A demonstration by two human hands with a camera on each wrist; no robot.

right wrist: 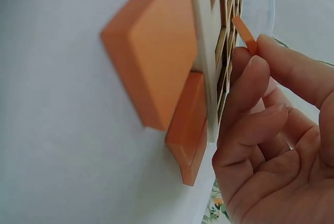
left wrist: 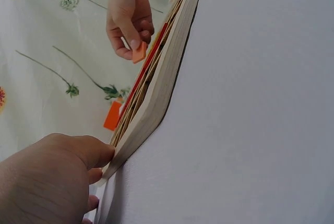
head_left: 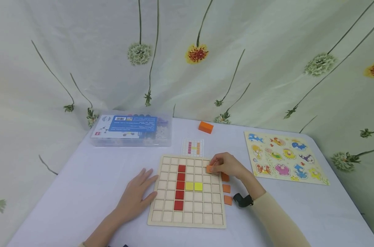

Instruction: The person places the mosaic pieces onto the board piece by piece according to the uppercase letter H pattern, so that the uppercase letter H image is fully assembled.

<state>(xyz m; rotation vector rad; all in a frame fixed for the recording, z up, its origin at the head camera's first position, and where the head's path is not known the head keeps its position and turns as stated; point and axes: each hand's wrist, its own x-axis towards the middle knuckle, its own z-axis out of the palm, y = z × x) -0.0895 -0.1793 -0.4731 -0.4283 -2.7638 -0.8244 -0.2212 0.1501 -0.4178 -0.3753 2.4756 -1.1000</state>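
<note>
Orange tile (head_left: 209, 169) pinched by the right hand (head_left: 229, 165) might slip, the grip being so slight; the left hand (head_left: 135, 192) (fingers spread) touches the board (head_left: 207, 208).

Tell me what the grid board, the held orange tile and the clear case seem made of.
Grid board: probably wood, matte; its edge is pale tan.
Held orange tile: painted wood or plastic, too evenly coloured to tell; finish looks smooth.
Clear case: likely plastic, smooth, since it is see-through.
</note>
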